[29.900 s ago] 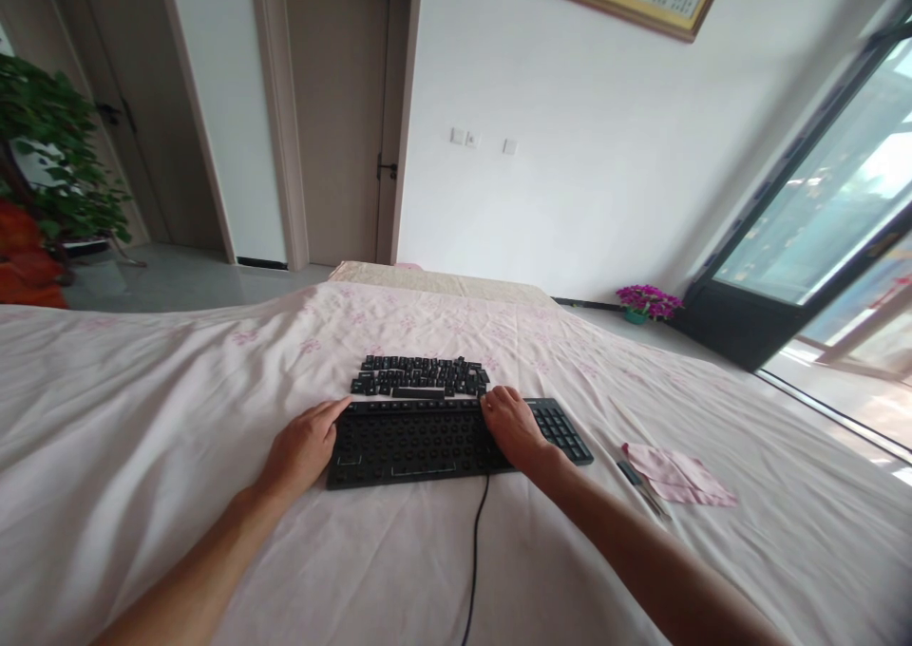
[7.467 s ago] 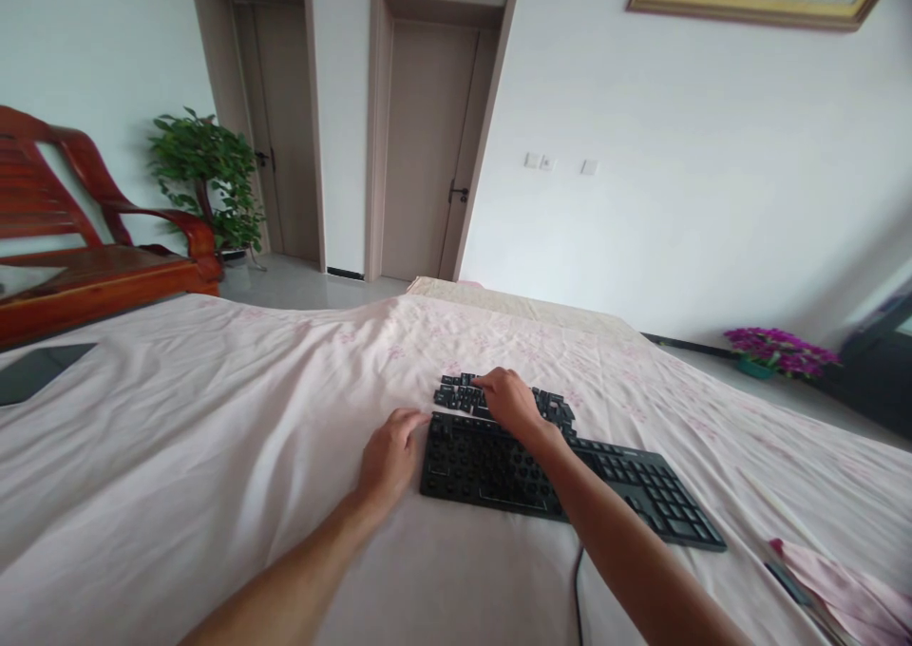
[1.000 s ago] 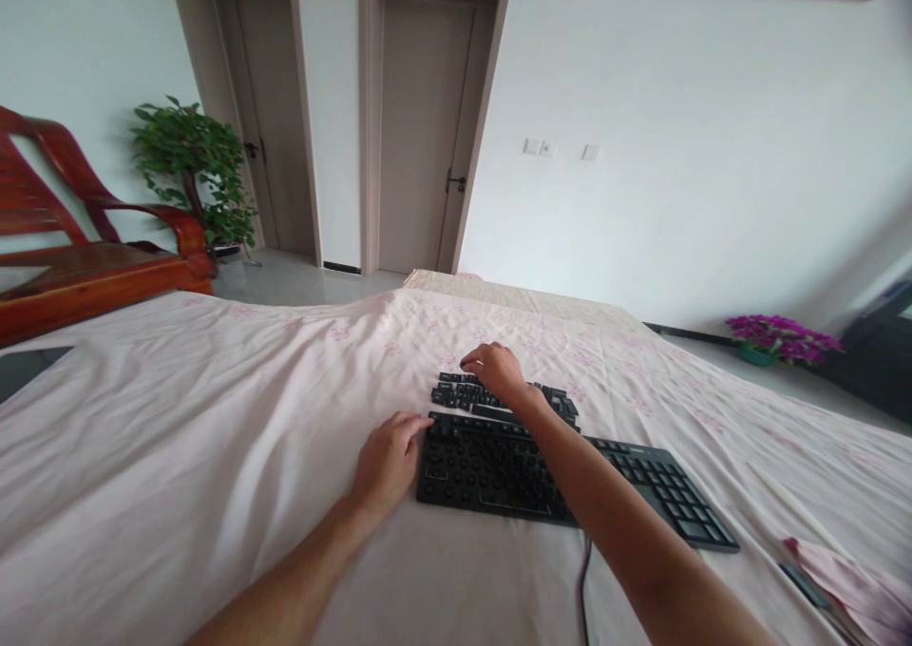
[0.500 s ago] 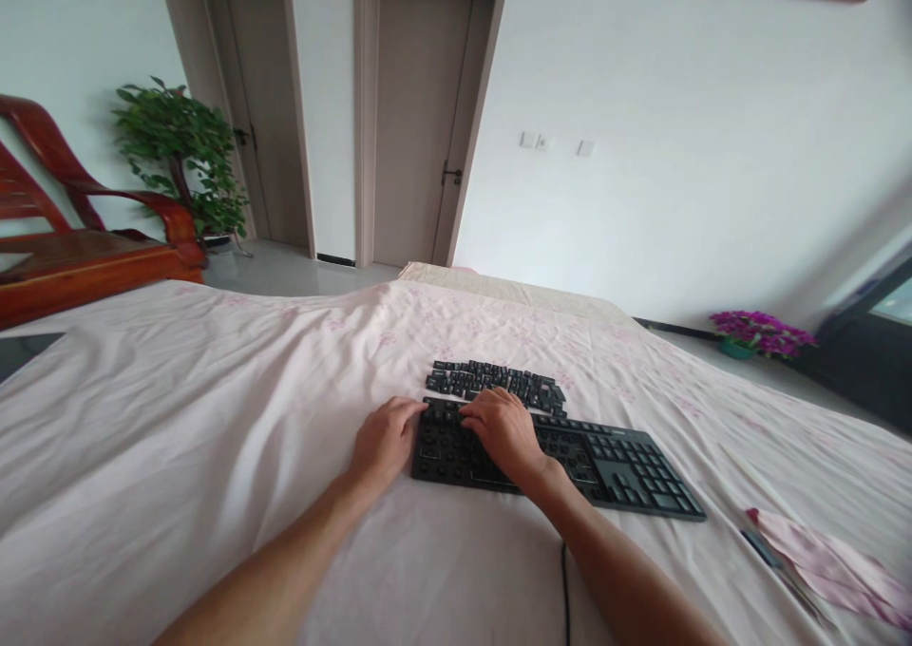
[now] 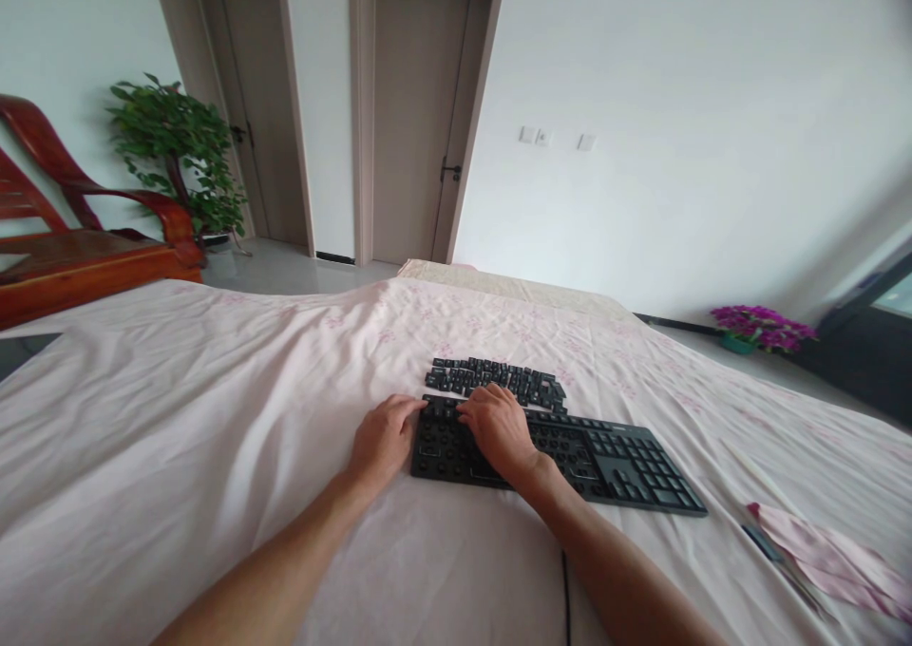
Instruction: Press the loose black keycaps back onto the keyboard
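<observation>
A black keyboard lies on a bed under a pale pink floral sheet. Most of its left and middle keys are off, showing bare sockets; the number pad at the right keeps its keys. A row of loose black keycaps lies just beyond it. My left hand grips the keyboard's left end, fingertips on the far corner. My right hand is over the left-middle sockets with fingers bent down onto them. Whether it holds a keycap is hidden.
The keyboard's black cable runs toward me. A pink cloth and a small dark tool lie at the right. Off the bed are a red wooden bench, a green plant and purple flowers.
My right hand has come back from the loose keycaps to the keyboard's left-middle sockets. My left hand has stayed at the keyboard's left end.
</observation>
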A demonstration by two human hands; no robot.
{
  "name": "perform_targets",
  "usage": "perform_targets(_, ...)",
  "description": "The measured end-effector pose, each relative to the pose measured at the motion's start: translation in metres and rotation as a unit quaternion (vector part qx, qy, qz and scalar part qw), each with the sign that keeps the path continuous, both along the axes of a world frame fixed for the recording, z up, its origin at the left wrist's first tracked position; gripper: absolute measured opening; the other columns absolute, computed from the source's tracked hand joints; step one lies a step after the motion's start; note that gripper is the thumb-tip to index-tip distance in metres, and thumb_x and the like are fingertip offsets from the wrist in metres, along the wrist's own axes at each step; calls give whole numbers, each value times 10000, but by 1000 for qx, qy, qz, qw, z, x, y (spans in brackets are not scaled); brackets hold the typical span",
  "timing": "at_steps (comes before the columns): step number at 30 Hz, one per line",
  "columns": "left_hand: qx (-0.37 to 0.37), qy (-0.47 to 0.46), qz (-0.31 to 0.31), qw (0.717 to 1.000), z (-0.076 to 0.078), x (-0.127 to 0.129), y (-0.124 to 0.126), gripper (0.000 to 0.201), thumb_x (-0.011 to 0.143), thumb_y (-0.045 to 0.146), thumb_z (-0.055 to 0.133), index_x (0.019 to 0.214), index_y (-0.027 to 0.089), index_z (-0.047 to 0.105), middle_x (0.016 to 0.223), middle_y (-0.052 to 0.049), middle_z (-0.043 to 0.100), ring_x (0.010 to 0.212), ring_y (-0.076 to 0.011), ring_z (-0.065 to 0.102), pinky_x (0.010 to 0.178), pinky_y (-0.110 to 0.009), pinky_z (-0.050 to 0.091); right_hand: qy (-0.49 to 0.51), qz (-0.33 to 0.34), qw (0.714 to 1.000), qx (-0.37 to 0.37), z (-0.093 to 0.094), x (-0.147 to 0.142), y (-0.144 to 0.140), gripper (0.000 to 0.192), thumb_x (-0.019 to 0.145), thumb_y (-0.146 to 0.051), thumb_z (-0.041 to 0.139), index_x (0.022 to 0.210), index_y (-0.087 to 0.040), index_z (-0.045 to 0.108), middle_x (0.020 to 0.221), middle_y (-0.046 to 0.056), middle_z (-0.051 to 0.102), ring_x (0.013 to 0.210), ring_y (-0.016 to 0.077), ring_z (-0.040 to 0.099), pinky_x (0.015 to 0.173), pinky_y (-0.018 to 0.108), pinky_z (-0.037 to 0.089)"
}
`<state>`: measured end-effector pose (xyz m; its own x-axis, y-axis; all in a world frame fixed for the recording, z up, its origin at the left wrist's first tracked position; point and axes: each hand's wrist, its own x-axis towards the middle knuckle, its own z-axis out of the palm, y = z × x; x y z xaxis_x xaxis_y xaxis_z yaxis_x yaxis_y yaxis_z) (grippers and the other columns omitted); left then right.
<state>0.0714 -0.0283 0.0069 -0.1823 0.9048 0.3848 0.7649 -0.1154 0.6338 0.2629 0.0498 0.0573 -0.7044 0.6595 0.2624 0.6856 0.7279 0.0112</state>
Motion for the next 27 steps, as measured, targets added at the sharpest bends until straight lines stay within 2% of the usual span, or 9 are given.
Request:
perform_targets(12, -4, 0, 1, 1000, 0, 1, 0, 505, 754, -18, 430, 1123, 243, 656, 1144, -2, 654, 1047, -143, 596, 957, -250, 428, -27, 16, 999, 32, -5, -2, -4, 189, 910, -259, 530, 803, -232, 684, 866, 38, 616, 880, 188, 489, 750, 313, 304)
perform_targets(20, -22, 7, 6, 1000, 1, 1, 0, 525, 749, -25, 435, 1132, 253, 661, 1155, -4, 652, 1061, -142, 592, 964, -248, 427, -75, 19, 996, 43, 0, -2, -18, 176, 867, -126, 485, 936, -184, 637, 934, 88, 602, 919, 218, 480, 801, 334, 320)
perform_targets(27, -22, 11, 6, 1000, 1, 1, -1, 506, 769, -9, 429, 1145, 239, 659, 1161, -17, 650, 1063, -149, 592, 969, -264, 427, -108, 17, 994, 32, 2, -5, -29, 273, 817, -91, 484, 1049, -140, 619, 1041, 142, 584, 974, 254, 466, 799, 358, 350)
